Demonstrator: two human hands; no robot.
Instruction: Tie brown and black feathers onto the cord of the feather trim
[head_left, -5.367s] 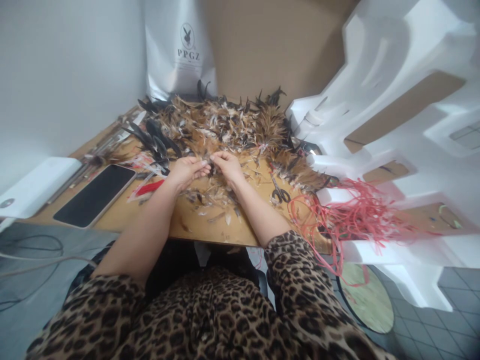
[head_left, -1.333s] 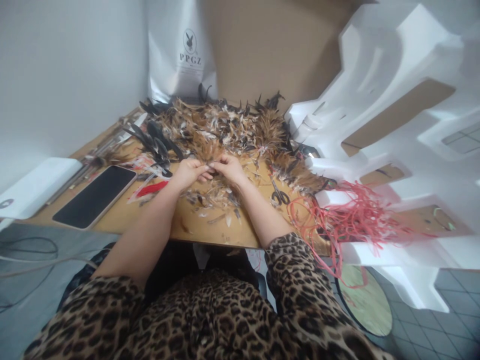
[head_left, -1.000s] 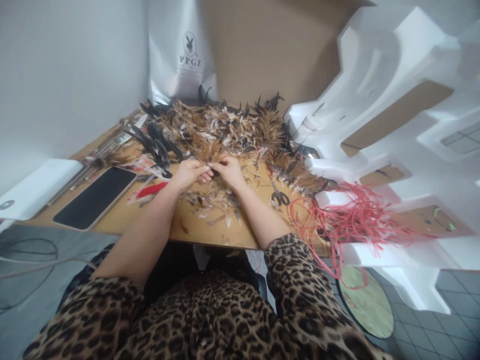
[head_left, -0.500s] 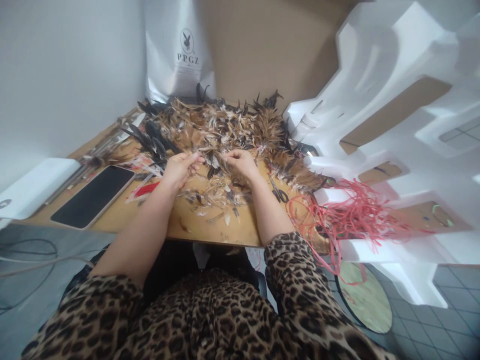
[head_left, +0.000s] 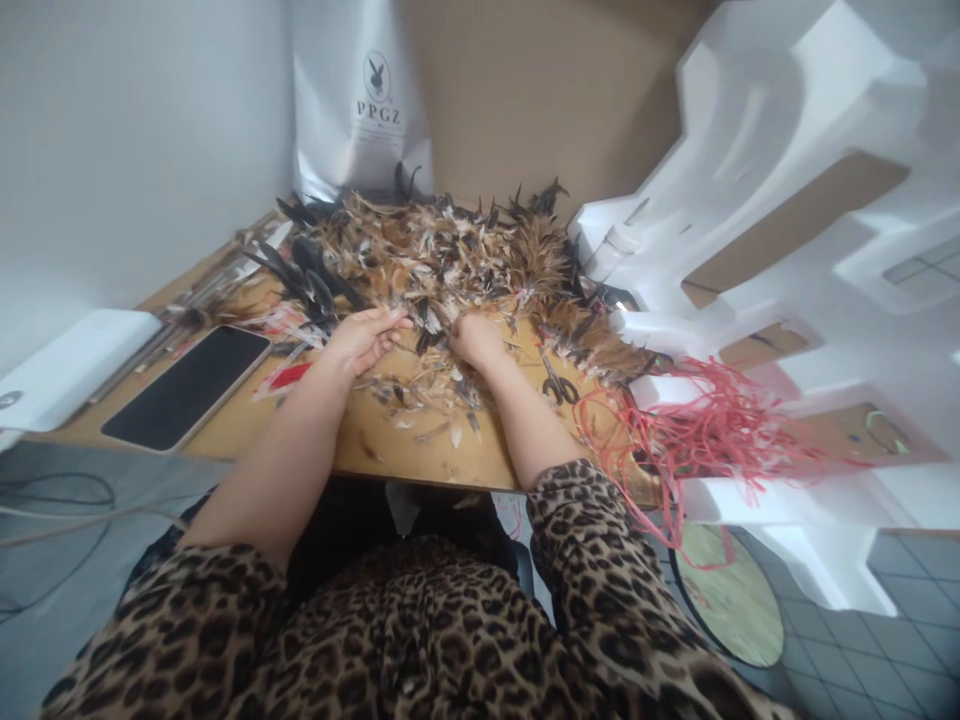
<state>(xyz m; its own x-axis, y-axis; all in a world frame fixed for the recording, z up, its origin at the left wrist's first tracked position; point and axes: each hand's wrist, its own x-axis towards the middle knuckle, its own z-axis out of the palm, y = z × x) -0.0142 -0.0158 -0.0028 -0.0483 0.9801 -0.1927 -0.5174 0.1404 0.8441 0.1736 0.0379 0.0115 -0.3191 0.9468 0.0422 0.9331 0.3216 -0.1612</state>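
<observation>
White foam (head_left: 787,110) with cut-out openings rises on the person's right, close against the yellowish-brown bench (head_left: 480,460). Across the back of that bench I see a broad heap of brown, black and pale feathers (head_left: 450,240), and behind it a silvery bag (head_left: 337,130) printed PPGZ. Pink strips (head_left: 705,425) sprawl in a tangle over the foam. On the left, a dark-screened phone (head_left: 191,385) lies flat. At the heap's near edge, the left hand (head_left: 367,340) has its fingers pinched on a brown tuft (head_left: 388,285); the right hand (head_left: 478,340), apart from it, curls downward, and I cannot tell whether its fingers grip anything. Scissors (head_left: 559,388) rest beyond the right forearm. Loose scraps (head_left: 424,395) litter the wood between both forearms.
</observation>
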